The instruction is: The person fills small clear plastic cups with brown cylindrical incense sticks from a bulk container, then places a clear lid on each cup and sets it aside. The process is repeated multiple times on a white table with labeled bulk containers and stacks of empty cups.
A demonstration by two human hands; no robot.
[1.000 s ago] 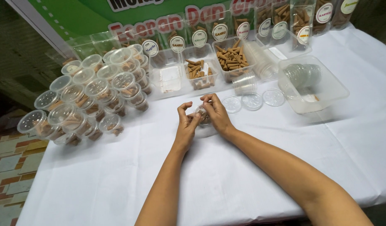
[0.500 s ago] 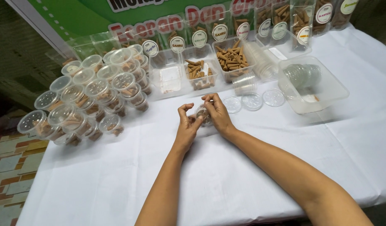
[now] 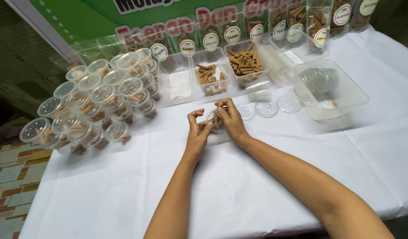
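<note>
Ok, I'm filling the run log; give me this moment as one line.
left hand: holds small clear cup | right hand: on cup too | nearby: loose lids, stacked filled cups

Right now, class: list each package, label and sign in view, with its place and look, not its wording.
Banner: behind table, green, red and white lettering.
Round labels: on rear tubs, white, dark-rimmed.
Lidded cups: stacked left, clear, brown cones inside.
Open tubs: centre rear, clear, brown cones.
Held cup: between both hands, clear.

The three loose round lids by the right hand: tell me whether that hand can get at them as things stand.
Probably yes, once freed. The three loose round lids lie flat on the white tablecloth just beyond the right hand, nothing between. But that hand and the left hand are both busy holding a small clear cup.
</note>
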